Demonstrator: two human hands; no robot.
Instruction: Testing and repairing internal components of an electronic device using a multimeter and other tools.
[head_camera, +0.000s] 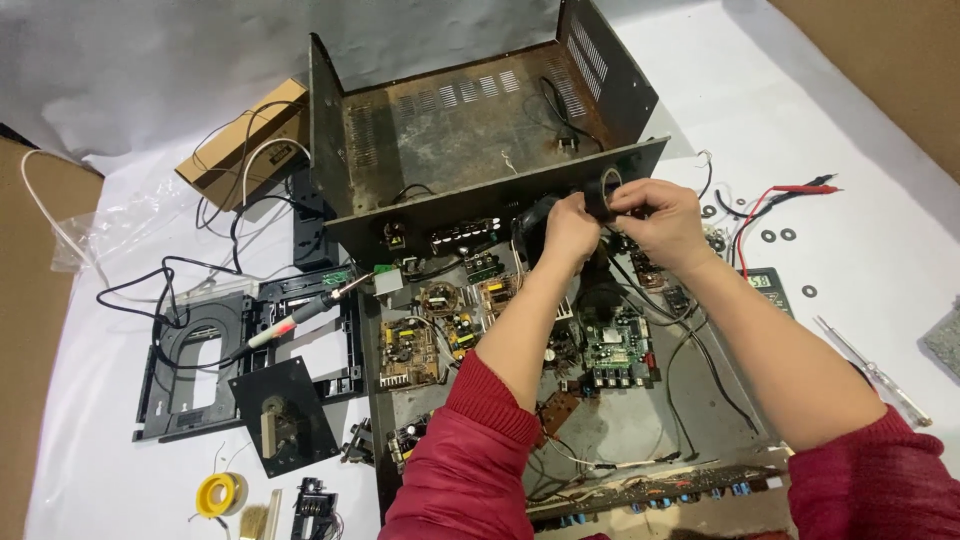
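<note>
Both hands are up over the open amplifier chassis (640, 420), meeting just in front of the upturned metal cover (470, 120) that stands behind it. The right hand (665, 215) pinches a roll of black electrical tape (607, 190), fingers (640, 192) curled closed around its rim, and it looks held high so the tape can run clear of the boards below. The left hand (568, 228) sits close beside it, fingers closed on something dark at the tape's edge, seemingly a black cable (528, 222) or the tape's free end; exactly which is hard to tell. Below the wrists lie the circuit boards (440, 330), a green one (615, 345) further right, wires trailing across the chassis floor. Off to the left on the white-covered counter (90, 440), a soldering iron (300, 318) rests across a black plastic frame (200, 360), tip pointing toward the boards, parked within reach. A yellow tape roll (218, 493) sits near the bottom edge, a cardboard box (240, 145) at the back. On the right, a multimeter (768, 285) with red probe leads (800, 190), and a screwdriver (875, 372) lying apart.
</note>
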